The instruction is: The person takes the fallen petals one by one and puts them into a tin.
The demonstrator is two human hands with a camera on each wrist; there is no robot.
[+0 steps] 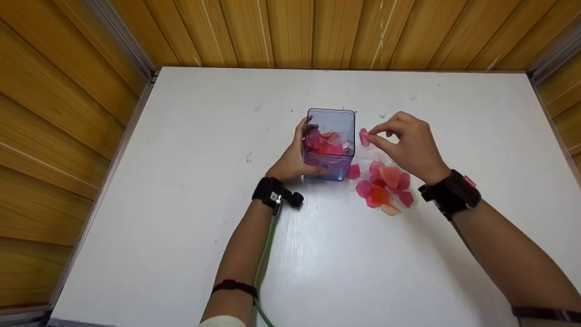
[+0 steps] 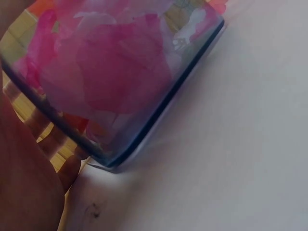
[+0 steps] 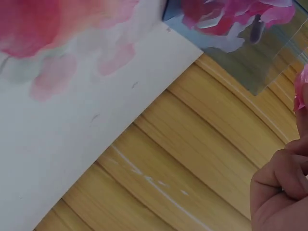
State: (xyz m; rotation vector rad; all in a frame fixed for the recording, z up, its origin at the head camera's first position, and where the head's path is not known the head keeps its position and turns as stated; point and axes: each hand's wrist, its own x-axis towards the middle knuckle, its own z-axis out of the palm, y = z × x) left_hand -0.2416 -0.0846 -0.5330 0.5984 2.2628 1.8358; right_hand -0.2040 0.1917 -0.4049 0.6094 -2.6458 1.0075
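My left hand (image 1: 290, 159) grips a clear bluish plastic box (image 1: 335, 170) from its left side, thumb across the near wall. The box is tilted, its open top facing me, with pink and red artificial flower petals (image 1: 324, 144) inside. Just right of the rim, my right hand (image 1: 414, 143) pinches a pink petal (image 1: 364, 137) between thumb and fingertips. In the right wrist view that petal (image 3: 301, 89) shows at the right edge. The left wrist view shows petals (image 2: 120, 67) pressed against the box's see-through wall.
A loose pile of pink, red and orange petals (image 1: 379, 197) lies on the white table (image 1: 181, 181), right of the box. One pink petal (image 1: 353, 171) lies close beside the box. Wood-patterned panels (image 1: 290, 34) stand behind the table and at its sides.
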